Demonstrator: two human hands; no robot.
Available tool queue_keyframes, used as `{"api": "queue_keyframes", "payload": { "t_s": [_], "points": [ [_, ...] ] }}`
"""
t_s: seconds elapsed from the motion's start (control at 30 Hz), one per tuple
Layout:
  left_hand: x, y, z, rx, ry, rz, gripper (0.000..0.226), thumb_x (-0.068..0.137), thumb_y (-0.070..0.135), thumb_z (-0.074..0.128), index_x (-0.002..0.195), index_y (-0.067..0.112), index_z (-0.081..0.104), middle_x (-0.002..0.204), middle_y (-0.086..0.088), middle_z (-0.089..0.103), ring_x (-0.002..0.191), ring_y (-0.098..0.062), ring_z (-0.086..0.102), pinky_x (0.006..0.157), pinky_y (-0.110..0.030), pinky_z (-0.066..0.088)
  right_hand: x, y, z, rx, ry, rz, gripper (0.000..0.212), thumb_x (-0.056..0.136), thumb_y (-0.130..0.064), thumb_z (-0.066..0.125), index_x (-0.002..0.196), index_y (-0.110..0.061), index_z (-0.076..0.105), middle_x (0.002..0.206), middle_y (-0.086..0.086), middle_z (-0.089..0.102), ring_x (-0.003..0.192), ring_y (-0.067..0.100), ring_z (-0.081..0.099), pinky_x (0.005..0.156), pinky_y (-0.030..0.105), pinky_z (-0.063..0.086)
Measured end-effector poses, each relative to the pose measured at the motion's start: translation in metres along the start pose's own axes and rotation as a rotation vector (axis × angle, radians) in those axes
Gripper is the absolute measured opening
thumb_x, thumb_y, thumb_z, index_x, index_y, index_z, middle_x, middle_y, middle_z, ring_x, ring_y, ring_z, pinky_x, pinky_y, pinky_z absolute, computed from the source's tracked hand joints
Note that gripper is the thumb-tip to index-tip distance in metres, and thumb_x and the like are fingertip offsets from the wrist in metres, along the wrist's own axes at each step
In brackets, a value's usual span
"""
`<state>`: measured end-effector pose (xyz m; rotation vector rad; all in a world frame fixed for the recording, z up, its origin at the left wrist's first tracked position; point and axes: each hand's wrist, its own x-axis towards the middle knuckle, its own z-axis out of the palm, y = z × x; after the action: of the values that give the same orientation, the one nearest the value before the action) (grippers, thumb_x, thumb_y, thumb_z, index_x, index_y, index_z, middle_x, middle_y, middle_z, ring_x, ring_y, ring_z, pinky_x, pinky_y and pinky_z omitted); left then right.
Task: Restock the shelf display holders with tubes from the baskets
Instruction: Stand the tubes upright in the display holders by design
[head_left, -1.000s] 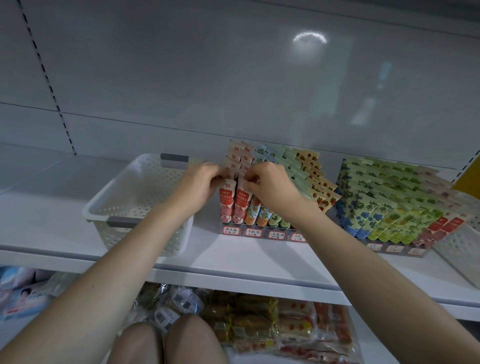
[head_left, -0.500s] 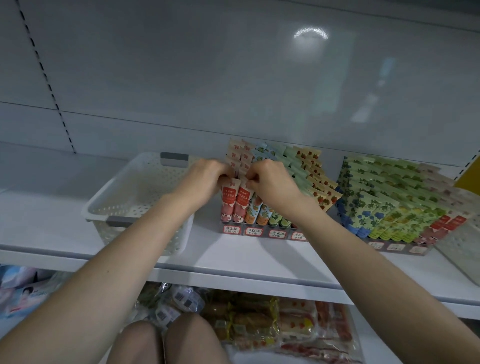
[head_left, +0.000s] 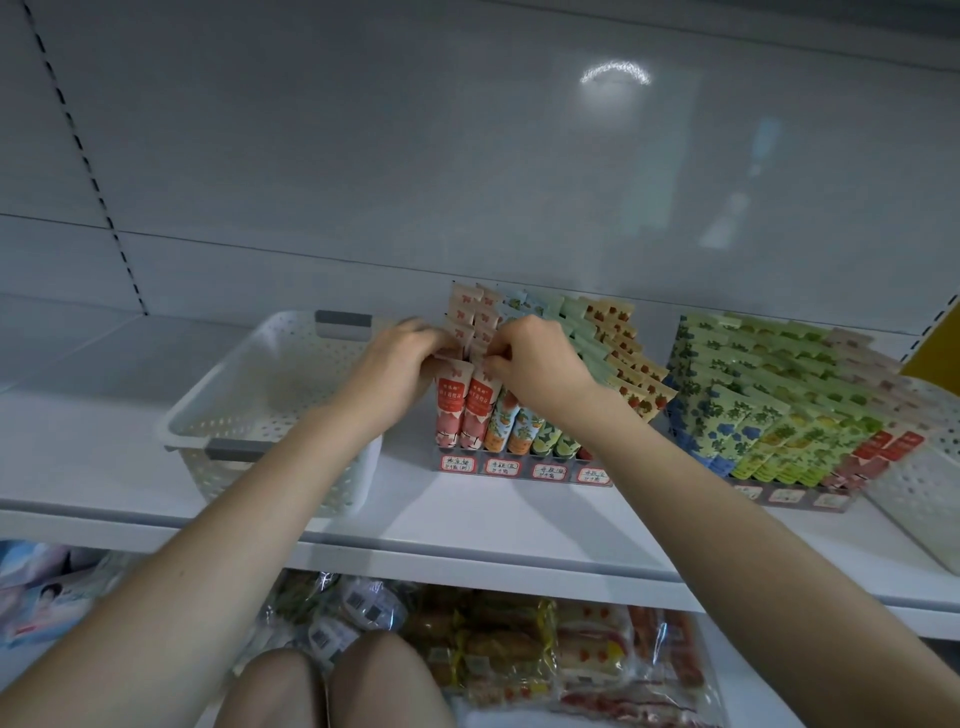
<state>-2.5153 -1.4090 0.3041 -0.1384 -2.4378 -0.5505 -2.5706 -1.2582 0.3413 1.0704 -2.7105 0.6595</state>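
A tiered display holder (head_left: 519, 465) stands mid-shelf, packed with upright tubes in pink-red, orange, green and strawberry prints. Both hands meet at its left front. My left hand (head_left: 400, 364) pinches the crimped top of the front pink-red tube (head_left: 451, 410). My right hand (head_left: 530, 358) pinches the top of the neighbouring pink-red tube (head_left: 480, 413). Both tubes stand in the front row. A white perforated basket (head_left: 208, 415) sits to the left; what its inside holds is not visible.
A second holder (head_left: 789, 493) full of green, blue and red tubes stands to the right, with another white basket (head_left: 924, 483) at the far right edge. Packaged snacks (head_left: 519, 649) fill the shelf below. My knees (head_left: 332, 686) are at the bottom.
Both hands have stayed at the front left tubes, shifting slightly upward along the tube tops. The view has tilted a little.
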Motion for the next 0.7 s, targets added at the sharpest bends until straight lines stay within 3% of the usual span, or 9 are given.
{"api": "queue_keyframes", "payload": {
  "t_s": [0.1, 0.3, 0.4, 0.7],
  "points": [
    [-0.001, -0.001, -0.003, -0.013, 0.042, -0.011, 0.014, 0.079, -0.003, 0.065, 0.092, -0.002, 0.071, 0.089, -0.020, 0.067, 0.085, -0.036, 0.062, 0.075, -0.040, 0.049, -0.001, 0.001, -0.003, 0.031, 0.002, 0.006, 0.019, 0.089, 0.000, 0.049, 0.083, 0.010, 0.065, 0.087, 0.022, 0.067, 0.068, 0.033, 0.066, 0.065, 0.043, 0.055],
    [0.003, -0.004, -0.008, -0.045, 0.143, -0.186, 0.017, 0.088, 0.001, 0.058, 0.100, -0.004, 0.069, 0.100, -0.017, 0.069, 0.095, -0.030, 0.062, 0.077, -0.019, 0.036, 0.002, 0.007, -0.016, 0.071, 0.077, 0.023, 0.021, 0.092, -0.002, 0.048, 0.091, 0.006, 0.066, 0.086, 0.018, 0.069, 0.065, 0.028, 0.067, 0.058, 0.031, 0.055],
    [0.010, -0.005, -0.008, -0.064, 0.073, -0.205, 0.019, 0.088, 0.005, 0.060, 0.102, -0.002, 0.069, 0.104, -0.015, 0.069, 0.099, -0.027, 0.063, 0.077, -0.014, 0.034, 0.006, 0.009, -0.017, -0.002, 0.087, 0.031, 0.019, 0.093, -0.008, 0.050, 0.095, 0.000, 0.067, 0.093, 0.014, 0.068, 0.072, 0.029, 0.066, 0.068, 0.039, 0.056],
    [0.029, 0.001, -0.006, -0.032, -0.032, -0.210, 0.016, 0.084, 0.003, 0.063, 0.098, 0.000, 0.071, 0.103, -0.014, 0.069, 0.097, -0.026, 0.063, 0.076, -0.011, 0.033, 0.025, 0.003, -0.019, -0.223, -0.056, 0.062, 0.015, 0.088, -0.014, 0.059, 0.100, -0.017, 0.068, 0.104, 0.005, 0.067, 0.095, 0.026, 0.063, 0.080, 0.034, 0.052]
  ]
}}
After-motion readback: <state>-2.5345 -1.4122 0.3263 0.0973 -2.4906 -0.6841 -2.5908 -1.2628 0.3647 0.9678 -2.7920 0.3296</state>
